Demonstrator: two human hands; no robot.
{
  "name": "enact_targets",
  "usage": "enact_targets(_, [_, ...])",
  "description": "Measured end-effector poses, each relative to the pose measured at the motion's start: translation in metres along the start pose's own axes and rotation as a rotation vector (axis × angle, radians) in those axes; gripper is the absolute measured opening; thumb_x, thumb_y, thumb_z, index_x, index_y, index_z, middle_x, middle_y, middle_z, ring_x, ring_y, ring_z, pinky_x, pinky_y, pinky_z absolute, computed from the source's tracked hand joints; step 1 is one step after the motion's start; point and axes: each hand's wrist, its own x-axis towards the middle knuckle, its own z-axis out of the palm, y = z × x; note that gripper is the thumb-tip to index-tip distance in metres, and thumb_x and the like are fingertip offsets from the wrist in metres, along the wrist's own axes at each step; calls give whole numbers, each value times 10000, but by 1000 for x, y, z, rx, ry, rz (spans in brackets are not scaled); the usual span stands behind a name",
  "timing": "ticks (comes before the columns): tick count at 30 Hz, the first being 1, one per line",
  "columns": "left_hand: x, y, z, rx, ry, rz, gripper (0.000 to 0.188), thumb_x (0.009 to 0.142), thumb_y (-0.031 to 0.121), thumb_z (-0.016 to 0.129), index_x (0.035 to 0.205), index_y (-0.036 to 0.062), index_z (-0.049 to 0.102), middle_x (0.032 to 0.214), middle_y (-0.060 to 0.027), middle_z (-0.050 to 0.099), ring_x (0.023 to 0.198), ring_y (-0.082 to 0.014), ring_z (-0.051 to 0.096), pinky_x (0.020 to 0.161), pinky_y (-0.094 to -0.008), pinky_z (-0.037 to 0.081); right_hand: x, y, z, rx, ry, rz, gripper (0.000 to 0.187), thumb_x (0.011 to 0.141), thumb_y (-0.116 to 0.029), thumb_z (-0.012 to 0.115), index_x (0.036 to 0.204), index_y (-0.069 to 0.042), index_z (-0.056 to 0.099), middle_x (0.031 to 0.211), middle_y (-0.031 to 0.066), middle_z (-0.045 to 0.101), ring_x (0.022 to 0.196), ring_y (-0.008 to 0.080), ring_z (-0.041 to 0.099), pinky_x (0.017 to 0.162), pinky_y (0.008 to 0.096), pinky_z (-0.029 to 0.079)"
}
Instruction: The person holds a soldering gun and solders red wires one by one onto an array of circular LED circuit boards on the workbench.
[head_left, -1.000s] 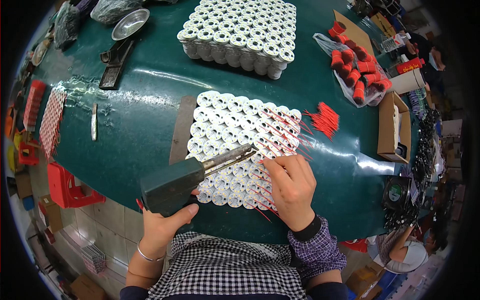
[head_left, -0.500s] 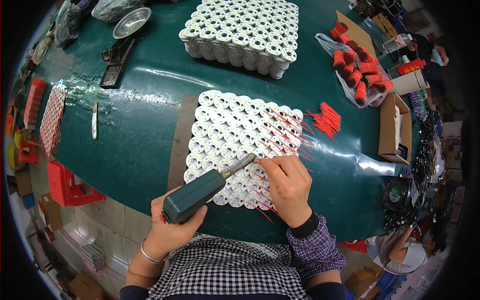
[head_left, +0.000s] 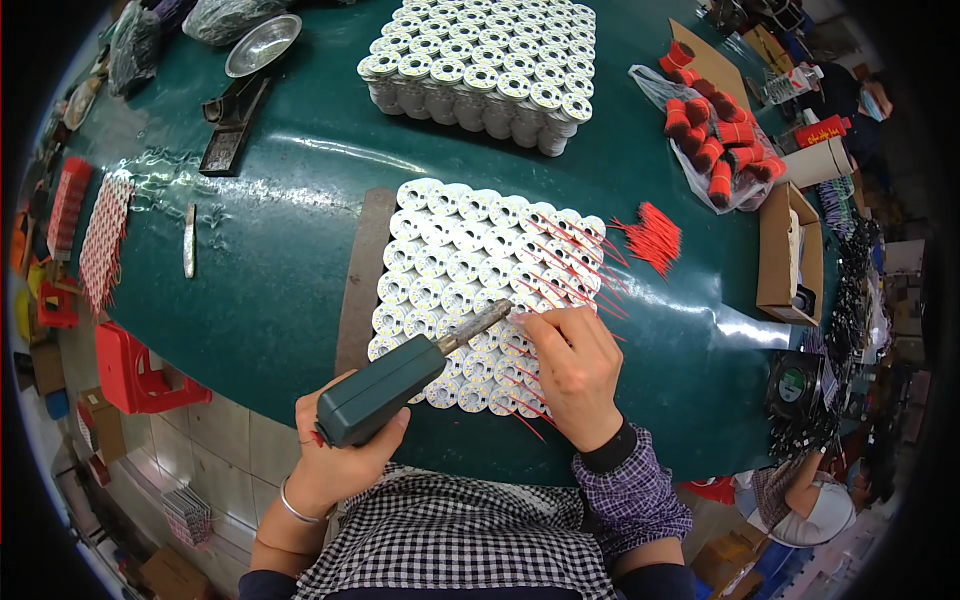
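Note:
My left hand (head_left: 345, 445) grips a dark green soldering gun (head_left: 385, 388), its metal barrel slanting up and to the right. The gun's tip is just left of my right hand's fingertips, over a block of round white LED boards (head_left: 460, 268). My right hand (head_left: 578, 370) is closed in a pinch at the right part of the block, apparently on a thin red wire that the fingers mostly hide. Several red wires (head_left: 560, 265) lie across the boards of the right columns, their free ends pointing right. A metal strip (head_left: 364, 280) runs along the block's left side.
A loose pile of red wires (head_left: 650, 240) lies right of the block. Beyond are bundled red wires in a plastic bag (head_left: 712, 150) and a cardboard box (head_left: 790, 260). A tall stack of boards (head_left: 480, 80) stands at the back; tweezers (head_left: 190, 242) lie left. Another person (head_left: 800, 500) sits at right.
The soldering gun has shifted slightly left and its tip has risen a little away from the right fingertips. My right hand has hardly moved.

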Motion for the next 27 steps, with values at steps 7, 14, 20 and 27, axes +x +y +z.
enact_targets(7, [0, -1, -1, -98, 35, -51, 199, 788, -10, 765, 981, -36, 725, 843, -62, 701, 681, -99, 635, 603, -239, 488, -1, 1, 1, 14, 4, 6, 226, 739, 83, 708, 935, -28, 728, 829, 70, 636, 752, 237, 630, 634, 352, 508])
enact_targets(14, [2, -1, -2, -34, -30, -28, 167, 794, -12, 757, 955, -32, 720, 800, -59, 679, 645, -95, 603, 572, -246, 462, -5, 4, 3, 23, 22, -13, 242, 736, 34, 682, 963, -43, 716, 848, 45, 631, 760, 211, 613, 654, 347, 483])
enact_targets(20, [3, -2, 0, -38, -28, -23, 130, 797, -10, 754, 917, -27, 708, 756, -51, 645, 600, -101, 569, 542, -256, 436, -1, 2, 0, 28, 13, -10, 230, 736, 83, 715, 941, -20, 722, 837, 76, 635, 755, 244, 624, 637, 355, 502])
enact_targets(27, [3, -1, 0, 10, -34, -27, 97, 797, -9, 752, 877, -21, 697, 717, -45, 616, 578, -103, 548, 526, -264, 420, -1, 3, 2, 17, 19, -11, 225, 734, 77, 715, 937, -21, 716, 834, 76, 637, 748, 245, 623, 630, 356, 504])
